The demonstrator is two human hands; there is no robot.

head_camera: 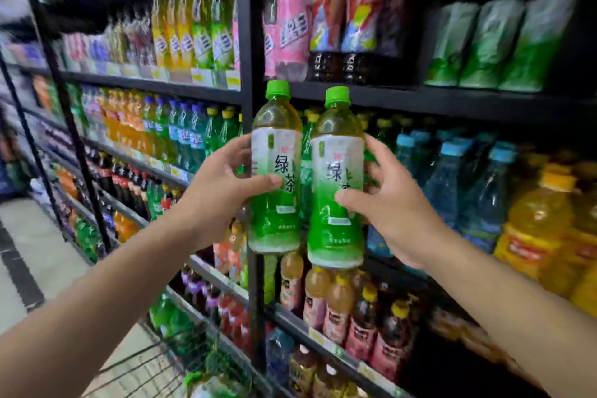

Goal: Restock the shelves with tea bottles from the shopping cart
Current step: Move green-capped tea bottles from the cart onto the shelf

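I hold two green tea bottles upright side by side in front of the drinks shelves. My left hand [219, 184] grips the left tea bottle [276, 203] around its white-and-green label. My right hand [387, 203] grips the right tea bottle [336, 220] the same way. Both bottles have green caps and yellowish tea showing above the labels. On the upper right shelf [420, 97] stand several bottles with the same green-and-white label [494, 42]. The wire shopping cart [151, 365] shows at the bottom, with green bottle tops [193, 378] inside it.
Black metal shelving fills the view, with a vertical post [247, 42] just behind the left bottle. Rows of sodas, blue water bottles [452, 187], orange juice jugs [542, 223] and dark tea bottles [361, 326] fill the shelves. Tiled aisle floor [35, 252] lies to the left.
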